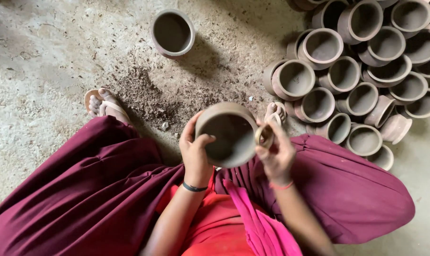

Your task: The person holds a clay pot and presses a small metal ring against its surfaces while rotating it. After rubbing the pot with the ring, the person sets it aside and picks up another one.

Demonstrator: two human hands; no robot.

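head view: left hand (pixel 196 151) grips clay pot (pixel 231 135); right hand (pixel 276 154) pinches small ring tool (pixel 264 136), partly hidden.

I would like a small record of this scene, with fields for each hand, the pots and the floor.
left hand: grips the rim of a clay pot, thumb inside
right hand: holds a small ring-shaped tool against the pot's rim
single pot: stands apart on the floor, mouth up
pot pile: many similar pots heaped at the right
floor: grey, with clay crumbs in front of the feet
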